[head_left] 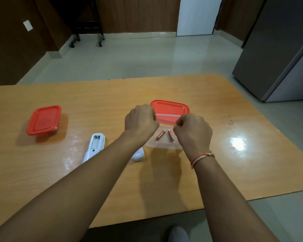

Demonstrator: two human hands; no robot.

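Lid: we are holding red rectangular plastic lid (pixel 171 107) by its near edge, tilted above clear plastic tub (pixel 162 145) at mid-table.
Left hand (pixel 141 119): curling round the near-left corner; fingertips hidden.
Right hand (pixel 193 130): pinching the near-right corner.
Handling: we are judging the lid light, thin, flexy and slightly slick, so we are gripping both corners to stop it twisting.
Contents: two red AAA batteries (pixel 161 134) lying loose in the tub, likely rolling if bumped.
Nearby: white remote (pixel 94 145), battery bay open, lying left of the tub on wooden table (pixel 234 154).
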